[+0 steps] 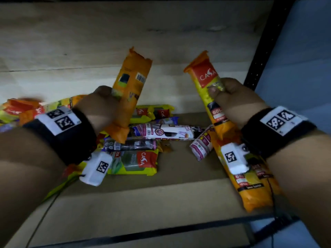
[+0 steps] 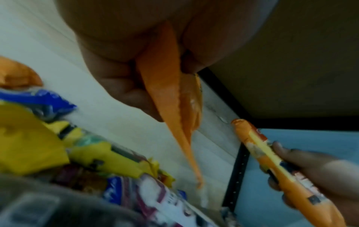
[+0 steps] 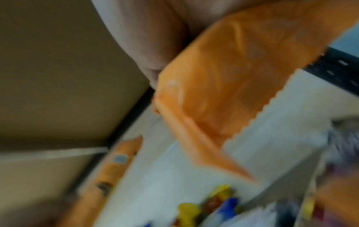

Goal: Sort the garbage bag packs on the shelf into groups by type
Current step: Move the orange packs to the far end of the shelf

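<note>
Each hand holds a long orange garbage bag pack upright above the shelf board (image 1: 161,199). My left hand (image 1: 102,108) grips one orange pack (image 1: 130,86) round its middle, back side with barcode facing me; that pack (image 2: 165,86) runs down from the fingers (image 2: 124,90) in the left wrist view. My right hand (image 1: 231,97) grips the other orange pack (image 1: 209,86), red CASA label towards me, and its serrated end (image 3: 223,92) fills the right wrist view. More orange packs (image 1: 250,179) lie under my right wrist. Yellow CASA packs (image 1: 138,161) and white-purple packs (image 1: 166,131) lie heaped in the middle.
A mixed heap of yellow and orange packs (image 1: 21,110) spreads to the far left. A black perforated upright (image 1: 261,51) stands at the right, with a pale blue wall beyond. The light wooden back panel (image 1: 89,42) closes the shelf behind. A dark front rail (image 1: 161,233) edges the shelf.
</note>
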